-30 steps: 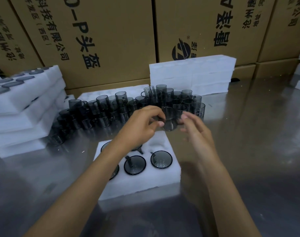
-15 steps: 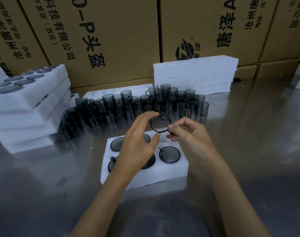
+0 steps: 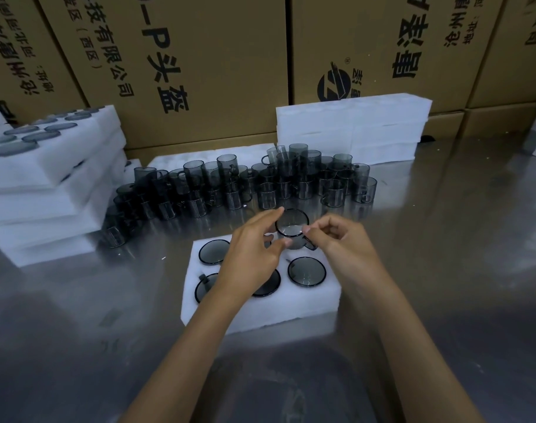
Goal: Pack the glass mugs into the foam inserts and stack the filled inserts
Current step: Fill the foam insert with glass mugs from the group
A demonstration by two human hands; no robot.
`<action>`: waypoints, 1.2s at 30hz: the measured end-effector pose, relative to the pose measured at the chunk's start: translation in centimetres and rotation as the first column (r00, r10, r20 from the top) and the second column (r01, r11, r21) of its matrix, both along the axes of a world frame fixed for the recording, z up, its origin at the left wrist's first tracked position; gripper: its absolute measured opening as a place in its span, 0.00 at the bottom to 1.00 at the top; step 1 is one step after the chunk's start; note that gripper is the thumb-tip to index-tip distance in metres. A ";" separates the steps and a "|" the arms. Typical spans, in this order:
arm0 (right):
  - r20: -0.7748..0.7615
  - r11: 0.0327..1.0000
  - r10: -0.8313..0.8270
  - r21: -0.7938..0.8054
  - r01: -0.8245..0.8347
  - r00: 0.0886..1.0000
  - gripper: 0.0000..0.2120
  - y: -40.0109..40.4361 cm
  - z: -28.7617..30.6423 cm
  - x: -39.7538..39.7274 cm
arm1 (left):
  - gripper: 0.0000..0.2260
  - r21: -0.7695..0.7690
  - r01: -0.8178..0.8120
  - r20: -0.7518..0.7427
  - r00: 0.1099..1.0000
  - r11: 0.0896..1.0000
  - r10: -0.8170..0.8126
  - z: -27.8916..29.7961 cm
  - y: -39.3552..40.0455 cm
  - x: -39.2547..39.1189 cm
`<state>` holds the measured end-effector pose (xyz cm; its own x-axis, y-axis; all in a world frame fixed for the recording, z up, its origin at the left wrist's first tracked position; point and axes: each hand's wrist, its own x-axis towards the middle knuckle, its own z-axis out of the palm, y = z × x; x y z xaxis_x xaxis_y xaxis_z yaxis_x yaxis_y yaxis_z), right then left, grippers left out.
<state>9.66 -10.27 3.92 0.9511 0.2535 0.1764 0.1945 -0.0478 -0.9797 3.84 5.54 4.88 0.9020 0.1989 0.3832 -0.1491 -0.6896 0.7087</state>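
Hands over shiny steel table before stacked cartons.

Both bare forearms reach forward from the lower edge and converge toward the middle. The left hand is palm-down, fingers spread and slightly bent (thumb stretched toward the right hand), its fingertips apparently against a glass mug. The right hand has curled fingers, thumb and forefinger pinching the mug at its handle side

Loose mugs crowd behind foam insert.
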 end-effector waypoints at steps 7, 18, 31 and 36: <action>-0.052 1.000 0.014 0.016 -0.013 0.999 0.09 -0.6 -0.4 0.5 | 0.27 0.129 -0.024 -0.068 0.997 0.991 0.033 -0.5 0.3 0.0; -0.145 0.998 -0.008 0.059 0.017 0.989 0.05 -0.3 -1.1 0.7 | 0.27 0.274 -0.028 -0.105 0.993 0.961 0.059 -0.8 0.5 0.3; -0.291 0.999 -0.001 0.040 0.013 0.957 0.11 -0.2 -1.8 0.7 | 0.25 0.402 -0.007 -0.274 0.953 0.916 0.128 -1.5 0.1 0.9; -0.286 1.000 0.009 -0.003 -0.011 0.958 0.10 0.2 -2.1 0.1 | 0.21 0.458 0.017 -0.263 0.958 0.889 0.117 -1.7 -0.1 0.7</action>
